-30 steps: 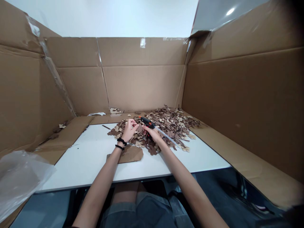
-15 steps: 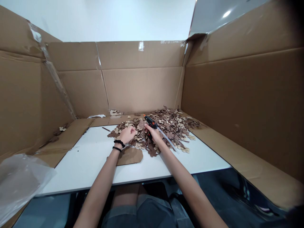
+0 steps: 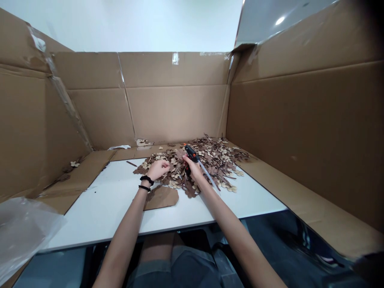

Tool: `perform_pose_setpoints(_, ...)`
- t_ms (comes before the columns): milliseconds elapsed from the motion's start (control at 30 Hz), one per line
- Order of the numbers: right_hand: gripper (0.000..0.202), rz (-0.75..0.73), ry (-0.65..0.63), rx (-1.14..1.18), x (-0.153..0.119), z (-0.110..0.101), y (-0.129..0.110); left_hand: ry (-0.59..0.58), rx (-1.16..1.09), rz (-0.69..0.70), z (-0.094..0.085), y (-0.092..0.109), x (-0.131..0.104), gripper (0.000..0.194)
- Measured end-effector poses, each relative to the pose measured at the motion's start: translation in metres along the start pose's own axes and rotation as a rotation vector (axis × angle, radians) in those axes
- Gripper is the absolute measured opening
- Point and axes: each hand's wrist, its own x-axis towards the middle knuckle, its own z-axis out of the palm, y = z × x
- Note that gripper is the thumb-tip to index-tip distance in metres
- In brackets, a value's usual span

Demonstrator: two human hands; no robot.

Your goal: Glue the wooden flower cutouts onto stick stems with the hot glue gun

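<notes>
In the head view my right hand (image 3: 193, 167) grips a black glue gun (image 3: 191, 152) by its handle. Its orange-tipped nozzle points up and away, and a pale glue stick (image 3: 210, 176) trails from its rear over the forearm. To its left, my left hand (image 3: 159, 169) has its fingers pinched together; whatever is between them is too small to make out. Two black bands circle that wrist. Both hands hover at the near left part of a heap of brown and tan flower-shaped pieces (image 3: 214, 162). Below the left hand lies a flat cardboard piece (image 3: 163, 197).
A white board (image 3: 114, 200) forms the work surface. Tall cardboard walls (image 3: 177, 108) enclose it at the back and sides. A clear plastic bag (image 3: 27, 230) sits at the near left. A few loose pieces (image 3: 74, 164) lie along the left wall.
The glue gun has shifted slightly right, its nozzle a little farther from my left hand. My left hand stays pinched in about the same place. The whole view has drifted a little.
</notes>
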Motion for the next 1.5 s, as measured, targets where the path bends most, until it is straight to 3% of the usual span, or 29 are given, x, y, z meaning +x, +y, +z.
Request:
perform_pose_setpoints(133,0.033,0.036,0.05,-0.019,0.002,-0.001,0.004,0.067,-0.418,-0.052,0.001,0.012,0.002,0.019)
perform_pose_setpoints(367,0.033,0.061,-0.031,0.055,-0.006,0.003,-0.005,0.249,-0.61,-0.095,0.009,0.019,0.002,0.026)
perform_pose_setpoints(467,0.035,0.089,-0.078,0.032,-0.01,0.005,-0.009,0.312,-0.61,-0.09,0.01,0.017,0.004,0.027)
perform_pose_setpoints(667,0.038,0.128,-0.185,-0.028,-0.009,0.004,-0.004,0.258,-0.548,-0.09,0.009,0.021,0.003,0.029)
perform_pose_setpoints(833,0.036,0.101,-0.174,-0.046,-0.009,0.005,-0.004,0.252,-0.502,-0.074,0.011,0.022,0.002,0.028)
perform_pose_setpoints(1100,0.034,0.072,-0.201,-0.069,-0.013,0.006,-0.007,0.342,-0.439,-0.018,0.018,0.011,0.006,0.023)
perform_pose_setpoints(1500,0.034,0.112,-0.255,0.0,-0.009,0.003,0.0,0.415,-0.395,-0.008,0.021,0.017,0.004,0.017)
